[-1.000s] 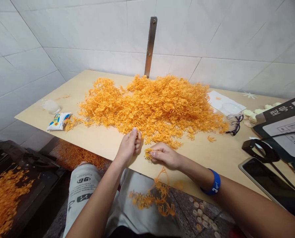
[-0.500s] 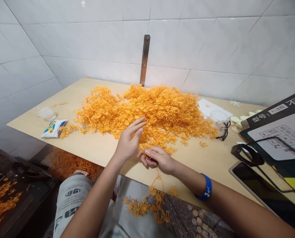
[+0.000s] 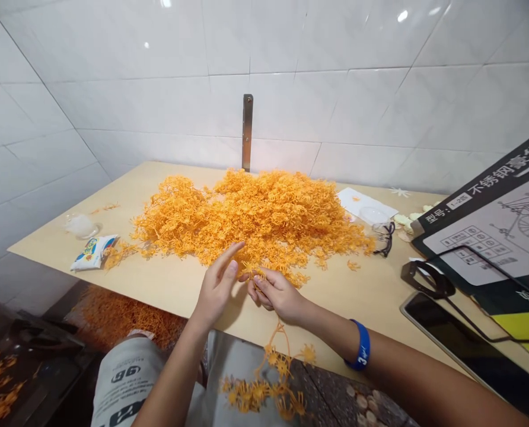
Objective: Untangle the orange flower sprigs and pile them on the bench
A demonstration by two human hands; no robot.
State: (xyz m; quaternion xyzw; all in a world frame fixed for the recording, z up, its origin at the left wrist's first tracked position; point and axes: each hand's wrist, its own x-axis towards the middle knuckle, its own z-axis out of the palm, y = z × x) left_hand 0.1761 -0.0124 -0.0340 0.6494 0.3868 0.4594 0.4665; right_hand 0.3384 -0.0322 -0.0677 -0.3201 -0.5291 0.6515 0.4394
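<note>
Some orange sprigs (image 3: pixel 258 274) in curled right hand (image 3: pixel 280 293), left hand (image 3: pixel 217 286) straight-fingered.

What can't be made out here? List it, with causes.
In the head view:
Upper end of the hanging orange sprig: hidden by the right hand.
Tabletop beneath the orange heap: covered by it.
Right part of the printed panel: cut off by the edge.
Small lettering on the packet: blurred.

Heaped pieces (image 3: pixel 273 207) orange; wristband (image 3: pixel 359 341) blue, white-lettered; table (image 3: pixel 158 290) tan; wall (image 3: pixel 158 107) white, faintly grey-veined.
</note>
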